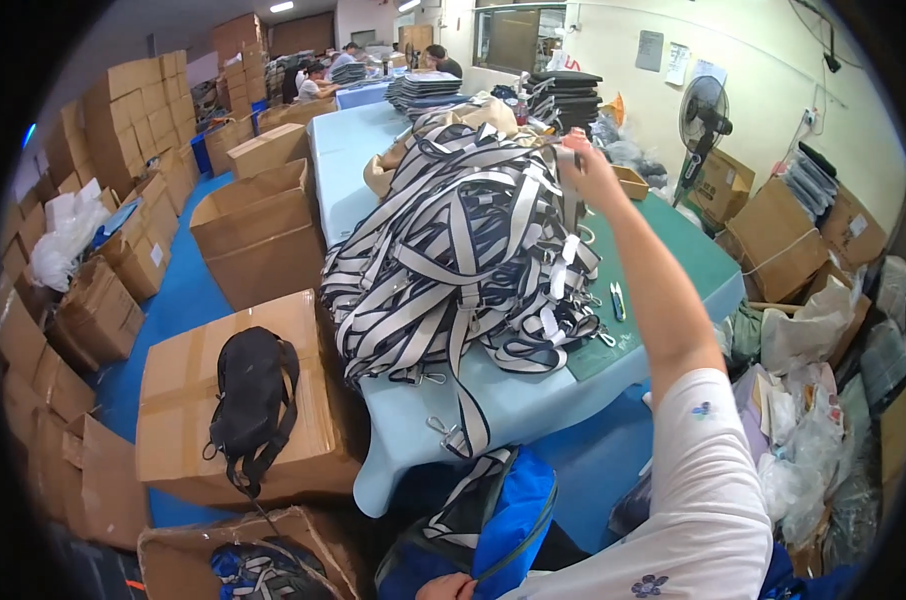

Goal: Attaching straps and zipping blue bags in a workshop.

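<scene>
My right arm reaches forward to the far right side of a big heap of striped webbing straps (453, 230). There my right hand (585, 168) is closed on a strap at the heap's edge; the fingertips are partly hidden. The straps are off-white with dark navy edges, and several metal snap hooks (439, 426) hang among them. Low in the picture, my left hand (447, 588) grips the edge of a blue and black bag (518, 520) close to my body. A length of striped webbing shows in the bag's opening. Only part of that hand is visible.
The heap lies on a table with a light-blue cover (403, 400) and a green mat (663, 240). Thread snips (617, 300) rest on the mat. A black bag (253, 395) sits on a carton (173, 400) at left. A fan (703, 115) stands right; people work far back.
</scene>
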